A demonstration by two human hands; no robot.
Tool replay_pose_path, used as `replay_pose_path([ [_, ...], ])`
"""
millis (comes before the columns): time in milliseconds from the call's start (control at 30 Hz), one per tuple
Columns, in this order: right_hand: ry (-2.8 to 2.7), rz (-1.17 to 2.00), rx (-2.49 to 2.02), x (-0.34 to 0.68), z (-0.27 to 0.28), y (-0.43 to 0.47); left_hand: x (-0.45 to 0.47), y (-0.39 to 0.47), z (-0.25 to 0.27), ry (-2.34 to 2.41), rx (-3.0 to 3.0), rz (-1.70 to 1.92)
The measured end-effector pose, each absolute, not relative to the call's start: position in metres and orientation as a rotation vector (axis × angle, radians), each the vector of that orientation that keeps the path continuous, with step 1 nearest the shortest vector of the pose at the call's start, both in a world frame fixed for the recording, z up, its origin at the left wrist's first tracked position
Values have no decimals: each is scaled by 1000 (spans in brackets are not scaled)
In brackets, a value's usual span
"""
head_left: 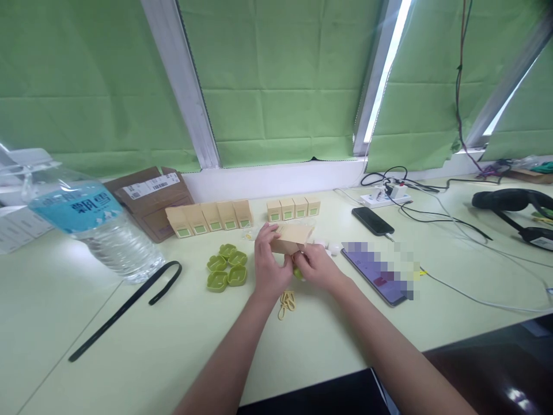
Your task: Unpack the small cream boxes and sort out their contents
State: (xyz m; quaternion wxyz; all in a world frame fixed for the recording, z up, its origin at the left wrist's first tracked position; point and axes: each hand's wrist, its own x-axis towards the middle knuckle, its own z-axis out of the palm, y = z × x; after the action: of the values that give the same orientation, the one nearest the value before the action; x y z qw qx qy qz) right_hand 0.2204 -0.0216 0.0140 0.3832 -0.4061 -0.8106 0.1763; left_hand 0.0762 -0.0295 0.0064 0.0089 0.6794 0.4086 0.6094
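My left hand is wrapped round a small kraft paper box, held tilted above the table. At the box's near end, my right hand has its fingers pinched together. A bit of green shows beneath those fingers; whether they grip it I cannot tell. Several green molded cups lie to the left of my hands. Just in front is a little heap of yellow rubber bands. White round pieces sit partly hidden behind my right hand.
Labelled kraft boxes stand in a left row and a right row. Farther left are a large water bottle, a cardboard box and a black strap. Two phones, a power strip, cables and headphones lie right.
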Motion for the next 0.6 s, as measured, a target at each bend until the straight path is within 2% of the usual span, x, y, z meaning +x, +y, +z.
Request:
replay_pose_path([
  [600,-1986,356,-956,221,14,-17,74,-24,1,1391,1994,1823],
])
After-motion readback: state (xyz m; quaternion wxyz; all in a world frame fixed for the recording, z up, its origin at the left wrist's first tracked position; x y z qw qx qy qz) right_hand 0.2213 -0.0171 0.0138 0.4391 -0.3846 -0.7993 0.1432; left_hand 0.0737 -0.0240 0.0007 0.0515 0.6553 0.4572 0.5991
